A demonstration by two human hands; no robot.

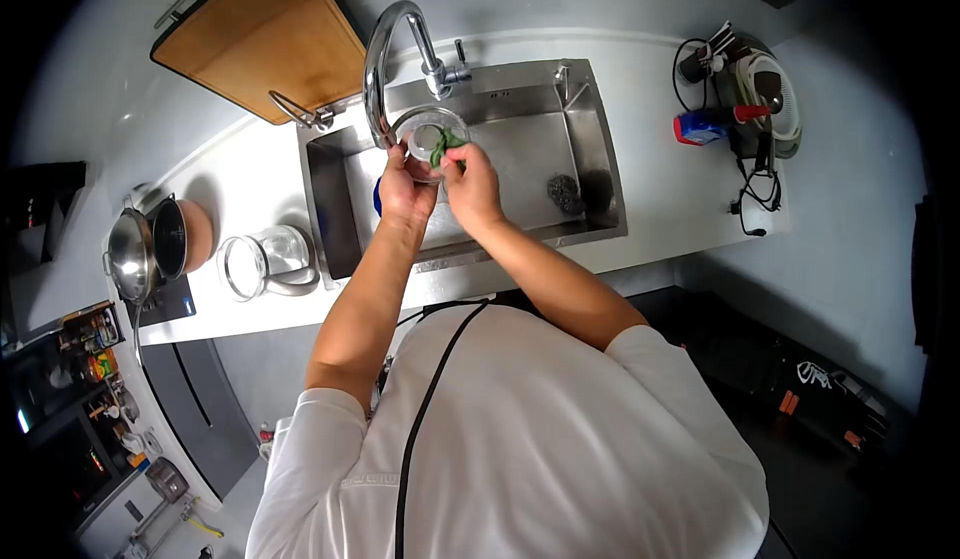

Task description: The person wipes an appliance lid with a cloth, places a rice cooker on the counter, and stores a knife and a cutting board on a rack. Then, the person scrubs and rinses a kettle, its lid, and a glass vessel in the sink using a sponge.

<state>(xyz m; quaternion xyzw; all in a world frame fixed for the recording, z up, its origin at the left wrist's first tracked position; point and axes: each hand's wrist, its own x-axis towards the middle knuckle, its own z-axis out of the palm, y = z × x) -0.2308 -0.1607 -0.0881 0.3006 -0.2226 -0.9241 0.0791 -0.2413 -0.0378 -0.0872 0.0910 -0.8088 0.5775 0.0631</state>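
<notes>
Two bare hands work close together over the left part of the sink (510, 194) in the head view. The left hand (408, 196) is partly closed, its fingers and thumb at the near rim of a clear bowl (418, 122), which it holds up beside the end of the faucet (376, 69). The right hand (474, 191) is mostly closed, fingertips pinched on a green piece (443, 143) at the bowl's right side; whether it is leaf or cloth is too small to tell. A blue thing (377, 197), partly hidden, shows just left of the left hand.

A scourer (566, 194) lies on the sink floor, toward the right wall. Behind the sink's left side, a wooden board (265, 34) leans against the wall. On the desk (655, 194), left of the sink, is a glass jug (285, 249) with its handle toward the person; farther left are an orange-brown pot (184, 238) and a steel pan (130, 254), side by side. Right of the sink are a blue and red bottle (700, 127), a white basket (787, 109) and black cables (765, 199).
</notes>
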